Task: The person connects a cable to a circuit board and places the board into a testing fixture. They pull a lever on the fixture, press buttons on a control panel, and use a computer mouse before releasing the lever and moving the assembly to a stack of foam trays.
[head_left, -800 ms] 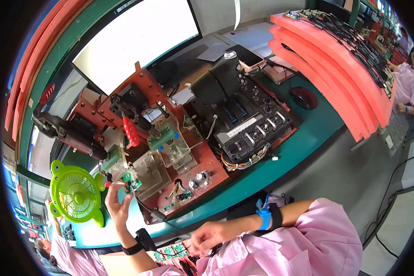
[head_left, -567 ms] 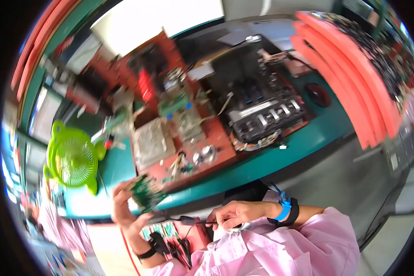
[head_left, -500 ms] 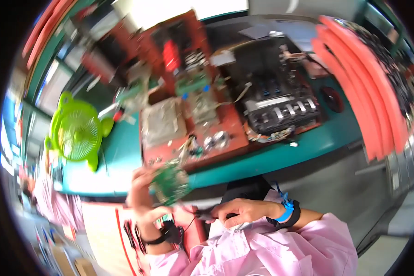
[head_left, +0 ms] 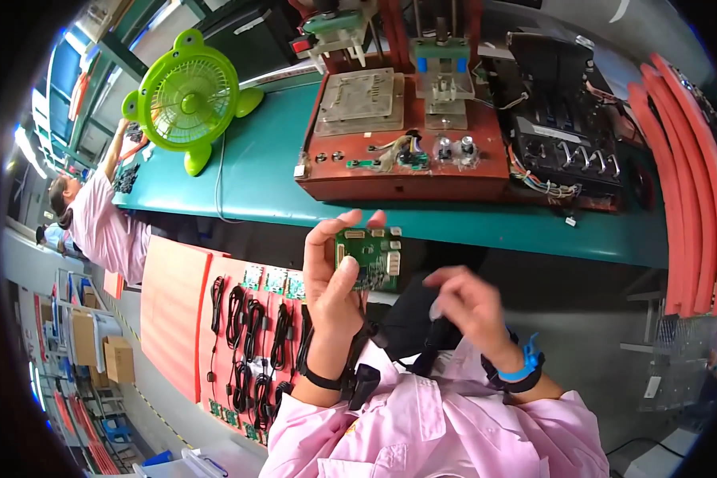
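My left hand [head_left: 331,275] grips a green circuit board [head_left: 372,267] by its left edge, thumb across its face. White connectors line the board's top and right side. To the right and lower, my right hand [head_left: 476,309] hangs in the air, apart from the board, slightly blurred. Its fingers are bent and spread, and I see nothing held between them. A black cable piece [head_left: 377,334] shows beside my left wrist; how it connects is hidden.
A pink foam sheet [head_left: 175,311] at lower left carries coiled black cables [head_left: 253,323] and several boards. On the green bench [head_left: 267,187] stand a green fan [head_left: 190,103], a red test fixture [head_left: 398,187] and a black fixture [head_left: 570,151]. Pink foam sheets [head_left: 681,199] stand at right. A co-worker [head_left: 103,207] is at far left.
The view has shifted, bringing the foam sheet with cables into sight. My right hand has let go of the black cable part and moved right. The board stays in my left hand.
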`<action>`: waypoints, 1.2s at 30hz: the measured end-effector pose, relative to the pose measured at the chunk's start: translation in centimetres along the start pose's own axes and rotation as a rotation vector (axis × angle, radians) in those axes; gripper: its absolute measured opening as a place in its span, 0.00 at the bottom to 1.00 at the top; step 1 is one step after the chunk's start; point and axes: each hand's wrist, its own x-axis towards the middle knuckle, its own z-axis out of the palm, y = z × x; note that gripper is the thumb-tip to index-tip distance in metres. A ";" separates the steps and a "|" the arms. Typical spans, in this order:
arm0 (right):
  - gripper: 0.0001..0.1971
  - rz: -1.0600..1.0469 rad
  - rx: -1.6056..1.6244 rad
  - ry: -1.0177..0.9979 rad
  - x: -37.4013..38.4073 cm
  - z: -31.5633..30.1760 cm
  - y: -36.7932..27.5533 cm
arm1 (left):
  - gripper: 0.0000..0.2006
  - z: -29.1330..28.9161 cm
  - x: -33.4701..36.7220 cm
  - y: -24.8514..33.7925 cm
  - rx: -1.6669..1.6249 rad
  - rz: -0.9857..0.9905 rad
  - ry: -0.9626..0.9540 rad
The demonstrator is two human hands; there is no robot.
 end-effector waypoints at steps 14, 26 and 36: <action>0.09 -0.550 -0.401 0.269 4.1 6.2 -2.3 | 0.30 -1.3 -0.8 -3.3 0.264 0.442 -0.006; 0.15 -0.120 -0.075 -0.003 4.5 5.7 -2.6 | 0.15 -3.1 -1.1 -1.7 0.254 0.307 -0.166; 0.18 -0.050 0.112 -0.253 3.8 2.7 -1.0 | 0.21 -2.1 0.3 1.4 0.124 0.343 -0.235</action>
